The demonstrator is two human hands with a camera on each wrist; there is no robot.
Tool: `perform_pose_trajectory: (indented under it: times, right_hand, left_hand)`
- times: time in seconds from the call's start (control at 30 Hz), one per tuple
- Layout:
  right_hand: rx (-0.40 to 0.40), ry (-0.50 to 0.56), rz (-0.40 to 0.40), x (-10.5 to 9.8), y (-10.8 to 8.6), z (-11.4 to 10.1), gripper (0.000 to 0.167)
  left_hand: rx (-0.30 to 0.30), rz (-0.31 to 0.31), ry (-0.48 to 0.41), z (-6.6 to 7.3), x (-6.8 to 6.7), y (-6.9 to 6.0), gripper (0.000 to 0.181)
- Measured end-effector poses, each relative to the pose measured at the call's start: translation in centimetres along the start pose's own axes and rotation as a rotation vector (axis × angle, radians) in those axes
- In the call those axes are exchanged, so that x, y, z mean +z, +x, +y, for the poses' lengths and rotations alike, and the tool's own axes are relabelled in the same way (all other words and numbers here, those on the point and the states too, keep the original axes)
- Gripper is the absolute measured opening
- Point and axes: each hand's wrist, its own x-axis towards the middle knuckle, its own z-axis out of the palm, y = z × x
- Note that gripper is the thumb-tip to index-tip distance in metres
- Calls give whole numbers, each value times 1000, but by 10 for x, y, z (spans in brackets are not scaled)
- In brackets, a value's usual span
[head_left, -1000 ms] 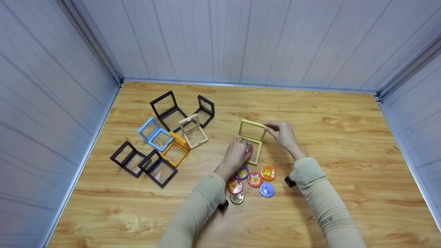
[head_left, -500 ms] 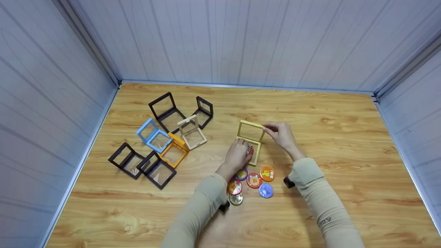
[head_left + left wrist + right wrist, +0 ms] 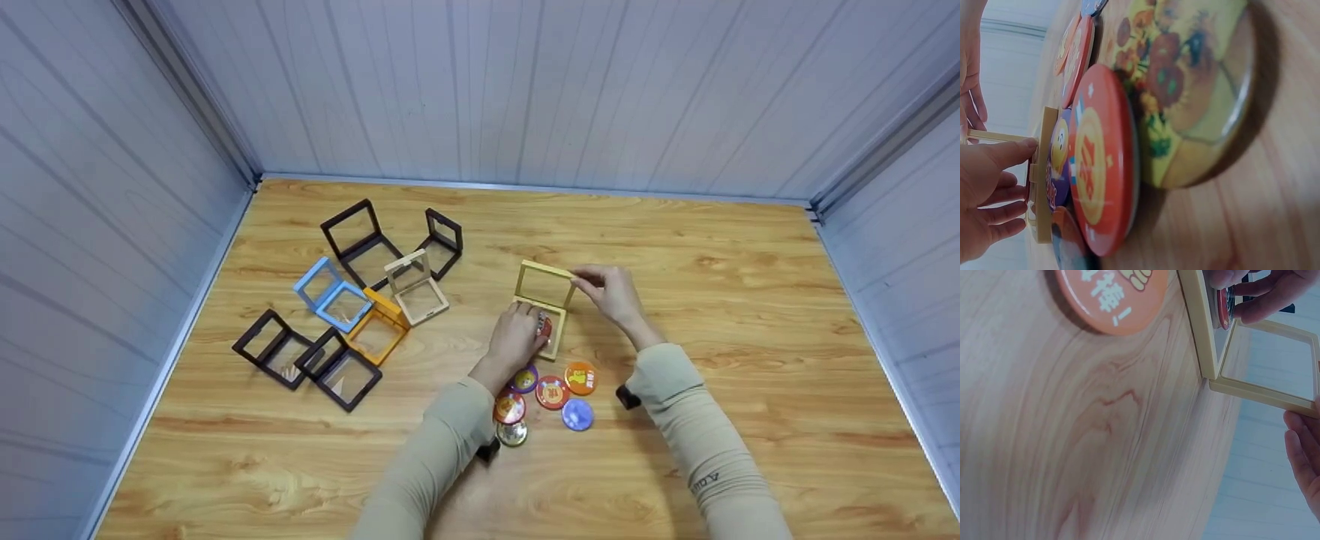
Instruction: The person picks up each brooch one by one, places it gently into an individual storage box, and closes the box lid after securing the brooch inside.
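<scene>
We see the left hand (image 3: 514, 339) pinching a red badge (image 3: 546, 328) inside the bottom part of the yellow frame (image 3: 560, 334). The right hand (image 3: 610, 294) pinches the frame's raised lid (image 3: 545, 266) by a corner. Closer to us lie more round badges (image 3: 553, 392), and other frames (image 3: 388, 307) stand open to the left.
</scene>
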Motion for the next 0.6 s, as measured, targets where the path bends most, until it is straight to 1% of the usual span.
perform_pose_trajectory:
  times: [0.1,0.2,0.43,0.6]
  right_hand:
    - [-16,4,3,0,0,1,18]
    - [-24,4,1,0,0,0,19]
    - [-21,0,15,0,0,0,19]
    - [-17,-9,15,0,-1,0,19]
  left_hand:
    - [-19,-14,-13,0,0,0,43]
    - [-26,-16,-32,-1,0,-1,47]
    - [-16,24,-90,-5,-4,-9,51]
    - [-41,23,-116,-11,-7,-15,53]
